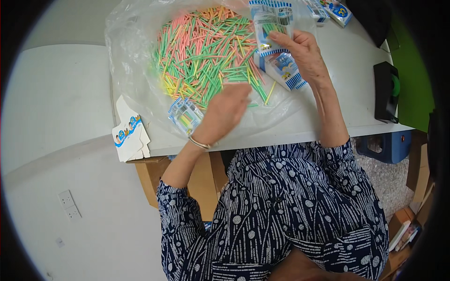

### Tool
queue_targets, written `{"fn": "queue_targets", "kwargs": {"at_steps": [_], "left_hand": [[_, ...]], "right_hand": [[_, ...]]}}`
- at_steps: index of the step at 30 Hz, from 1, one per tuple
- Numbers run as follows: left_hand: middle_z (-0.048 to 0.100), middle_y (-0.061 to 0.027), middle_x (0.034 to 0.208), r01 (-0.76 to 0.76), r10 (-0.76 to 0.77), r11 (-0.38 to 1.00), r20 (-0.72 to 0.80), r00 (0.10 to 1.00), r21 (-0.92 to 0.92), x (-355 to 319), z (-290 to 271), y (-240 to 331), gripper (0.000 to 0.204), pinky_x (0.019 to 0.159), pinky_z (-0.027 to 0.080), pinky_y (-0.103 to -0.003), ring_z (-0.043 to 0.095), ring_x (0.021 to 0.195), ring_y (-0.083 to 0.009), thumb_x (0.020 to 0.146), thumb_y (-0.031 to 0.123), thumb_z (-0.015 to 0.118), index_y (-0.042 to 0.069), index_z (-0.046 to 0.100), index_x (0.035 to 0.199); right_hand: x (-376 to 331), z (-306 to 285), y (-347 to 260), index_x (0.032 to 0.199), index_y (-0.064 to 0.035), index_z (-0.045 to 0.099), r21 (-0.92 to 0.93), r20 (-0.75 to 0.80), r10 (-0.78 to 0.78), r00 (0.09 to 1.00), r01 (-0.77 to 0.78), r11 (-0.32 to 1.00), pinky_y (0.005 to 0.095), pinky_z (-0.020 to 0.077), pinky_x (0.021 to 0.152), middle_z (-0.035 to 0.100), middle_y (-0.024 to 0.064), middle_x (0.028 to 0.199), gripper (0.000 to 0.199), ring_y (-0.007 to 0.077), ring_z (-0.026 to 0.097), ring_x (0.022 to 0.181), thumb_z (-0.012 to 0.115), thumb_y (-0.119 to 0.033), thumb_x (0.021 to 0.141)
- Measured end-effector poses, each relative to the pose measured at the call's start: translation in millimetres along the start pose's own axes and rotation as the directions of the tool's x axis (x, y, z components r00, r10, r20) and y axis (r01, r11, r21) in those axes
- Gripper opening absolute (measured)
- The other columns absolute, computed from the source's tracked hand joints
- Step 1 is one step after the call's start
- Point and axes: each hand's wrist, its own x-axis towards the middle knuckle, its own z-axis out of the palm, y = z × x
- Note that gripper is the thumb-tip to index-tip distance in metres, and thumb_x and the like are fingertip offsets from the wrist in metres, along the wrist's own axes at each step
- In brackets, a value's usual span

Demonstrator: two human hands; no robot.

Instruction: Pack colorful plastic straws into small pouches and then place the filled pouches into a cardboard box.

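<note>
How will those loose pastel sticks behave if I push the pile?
The sticks look stiff, lying straight without sagging. Being so slender, each is probably light. Loosely crisscrossed on crinkled clear plastic, they may slide apart.

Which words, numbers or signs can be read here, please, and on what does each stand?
I won't copy wording; print stands on:
Held packet, in the right hand: mostly too small.
Lower packet: small, blurred.
Left packet: too small to read.
White card: too small.
Far pack: large characters, rest too small.

Navy white-patterned shirt (281, 201), matching sleeves (176, 206), pale bracelet (199, 143)
</note>
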Motion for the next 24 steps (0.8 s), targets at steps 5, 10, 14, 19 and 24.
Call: {"fn": "queue_targets", "kwargs": {"at_steps": [5, 10, 14, 19, 24], "left_hand": [[0.056, -0.0130, 0.089, -0.103, 0.058, 0.947, 0.154, 0.986, 0.305, -7, 17, 22, 0.028, 0.070, 0.046, -0.035, 0.053, 0.082, -0.0275, 0.071, -0.001, 0.053, -0.001, 0.054, 0.099], [0.055, -0.0121, 0.088, -0.034, 0.026, 0.984, 0.046, 0.999, 0.178, 10, 6, 24, 0.027, 0.069, 0.047, -0.037, 0.056, 0.083, -0.0294, 0.072, -0.003, 0.055, -0.001, 0.055, 0.100], [0.055, -0.0137, 0.088, 0.061, -0.061, 0.998, 0.006, 0.998, 0.015, 34, 22, 33, 0.026, 0.068, 0.048, -0.039, 0.058, 0.085, -0.0299, 0.072, -0.003, 0.056, 0.000, 0.054, 0.098], [0.054, -0.0139, 0.078, 0.025, -0.017, 0.926, -0.023, 1.000, 0.377, 48, 57, 42, 0.015, 0.064, 0.048, -0.038, 0.056, 0.077, -0.0293, 0.073, 0.003, 0.055, 0.000, 0.052, 0.087], [0.055, -0.0144, 0.079, 0.040, -0.030, 0.934, -0.032, 0.999, 0.355, 45, 49, 40, 0.019, 0.064, 0.048, -0.039, 0.057, 0.077, -0.0295, 0.073, 0.002, 0.055, 0.001, 0.052, 0.091]], "right_hand": [[-3, 0, 14, 0.096, -0.0010, 0.069, -0.032, 0.024, 0.068, 0.997, -0.067, 0.997, 0.0199, 0.0486, 0.063, 0.069, 0.0029, 0.085, 0.021, 0.0049, 0.062, 0.073, 0.066, -0.020, 0.088], [-1, -4, 16, 0.100, -0.0006, 0.068, 0.003, 0.026, 0.066, 0.997, -0.066, 0.998, 0.0209, 0.0500, 0.064, 0.069, 0.0029, 0.088, 0.025, 0.0053, 0.062, 0.076, 0.065, -0.022, 0.088], [0, -1, 17, 0.100, -0.0008, 0.067, 0.053, 0.048, 0.068, 0.997, -0.070, 0.996, 0.0211, 0.0506, 0.065, 0.068, 0.0030, 0.090, 0.023, 0.0054, 0.062, 0.076, 0.065, -0.021, 0.088], [-2, -1, 9, 0.098, -0.0003, 0.067, 0.063, 0.011, 0.042, 0.999, -0.042, 0.997, 0.0215, 0.0510, 0.065, 0.068, 0.0035, 0.089, 0.022, 0.0056, 0.062, 0.075, 0.066, -0.019, 0.088], [-5, 5, 8, 0.099, 0.0012, 0.067, 0.033, 0.031, 0.102, 0.994, -0.103, 0.994, 0.0222, 0.0494, 0.065, 0.068, 0.0040, 0.087, 0.024, 0.0072, 0.061, 0.073, 0.066, -0.020, 0.086]]}}
